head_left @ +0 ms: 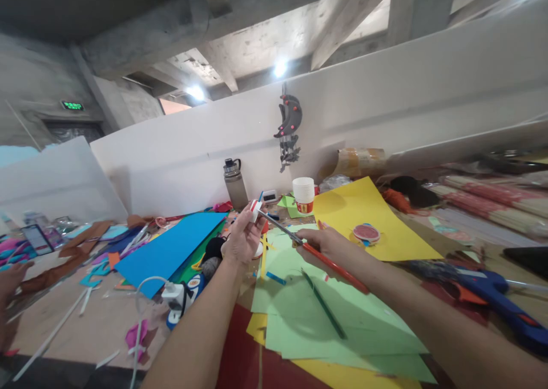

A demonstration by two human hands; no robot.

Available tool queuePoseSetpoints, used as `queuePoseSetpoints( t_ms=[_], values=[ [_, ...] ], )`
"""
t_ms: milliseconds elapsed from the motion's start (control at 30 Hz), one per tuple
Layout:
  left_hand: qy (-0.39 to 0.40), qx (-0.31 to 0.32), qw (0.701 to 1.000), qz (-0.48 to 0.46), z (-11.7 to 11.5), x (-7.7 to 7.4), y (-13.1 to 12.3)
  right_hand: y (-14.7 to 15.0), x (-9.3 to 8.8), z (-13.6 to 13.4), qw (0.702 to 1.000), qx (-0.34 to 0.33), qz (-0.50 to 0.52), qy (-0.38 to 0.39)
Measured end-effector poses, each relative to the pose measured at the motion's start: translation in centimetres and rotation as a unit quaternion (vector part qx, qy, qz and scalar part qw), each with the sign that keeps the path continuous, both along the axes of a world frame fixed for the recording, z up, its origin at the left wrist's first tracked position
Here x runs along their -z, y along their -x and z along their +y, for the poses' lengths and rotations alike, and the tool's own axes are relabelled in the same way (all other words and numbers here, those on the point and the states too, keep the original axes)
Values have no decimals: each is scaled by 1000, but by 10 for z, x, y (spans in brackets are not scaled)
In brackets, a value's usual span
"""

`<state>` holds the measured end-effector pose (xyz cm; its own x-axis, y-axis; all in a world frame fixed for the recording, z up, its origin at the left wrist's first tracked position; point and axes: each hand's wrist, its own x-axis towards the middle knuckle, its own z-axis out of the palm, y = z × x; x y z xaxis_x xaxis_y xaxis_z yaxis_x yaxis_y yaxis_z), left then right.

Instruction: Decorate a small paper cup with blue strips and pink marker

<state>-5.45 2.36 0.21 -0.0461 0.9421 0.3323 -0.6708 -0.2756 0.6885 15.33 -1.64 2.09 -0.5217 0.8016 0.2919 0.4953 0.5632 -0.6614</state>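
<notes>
My left hand [243, 242] is raised over the table, fingers closed on a small white piece with a red band [255, 211], which looks like part of a paper cup. A thin blue strip [261, 196] sticks up beside it. In my right hand [322, 245] are red-handled scissors [334, 267], seen nearly edge-on. Their metal tip reaches the white piece; whether the blades are apart I cannot tell. Below lie light green sheets [295, 326] with a dark green pencil-like stick [323, 303] and a blue scrap [275, 278].
Stacked paper cups [303, 190] and a grey bottle [235, 185] stand at the back. A yellow sheet [351, 206] bears a round pink piece [366, 234]. A blue glue gun [492, 289] lies right; blue sheet [171, 246] and white plug [173, 295] left. Another person's hand [15, 280] shows far left.
</notes>
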Motion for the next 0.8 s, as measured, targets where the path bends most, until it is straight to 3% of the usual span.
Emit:
queuePoseSetpoints(
  t_ms=[800],
  values=[
    [1, -11, 1000, 15, -2, -2, -1, 0, 4, 4, 999, 9, -12, -34]
  ],
)
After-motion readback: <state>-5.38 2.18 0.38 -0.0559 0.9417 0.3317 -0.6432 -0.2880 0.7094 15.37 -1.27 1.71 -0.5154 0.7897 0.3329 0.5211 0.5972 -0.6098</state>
